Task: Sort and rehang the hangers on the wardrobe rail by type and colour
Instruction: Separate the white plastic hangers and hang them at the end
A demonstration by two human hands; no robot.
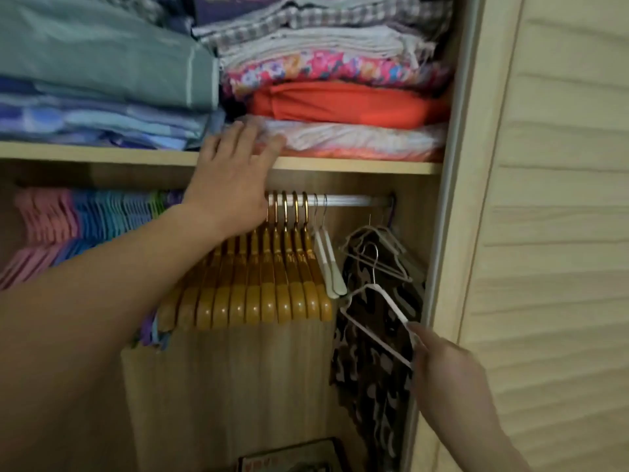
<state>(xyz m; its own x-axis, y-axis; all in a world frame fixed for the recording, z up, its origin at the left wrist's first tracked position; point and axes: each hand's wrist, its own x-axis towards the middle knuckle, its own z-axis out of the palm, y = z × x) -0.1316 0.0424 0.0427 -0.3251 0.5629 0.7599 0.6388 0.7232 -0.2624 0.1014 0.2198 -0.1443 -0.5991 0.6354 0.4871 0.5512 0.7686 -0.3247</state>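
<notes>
While the left hand (235,172) lies flat-fingered against the shelf (357,165) edge at 12 o'clock (likely steadying), the right hand (442,366) pinches a white wire hanger (374,321) at 4 o'clock, off the rail (354,201), probably for rehanging beside the wooden hangers (272,284)

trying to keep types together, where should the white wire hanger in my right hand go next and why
Probably lift the white wire hanger, held by your right hand, and hook it on the bare rail right of the two white hangers; the wooden hangers already sit grouped.
</notes>
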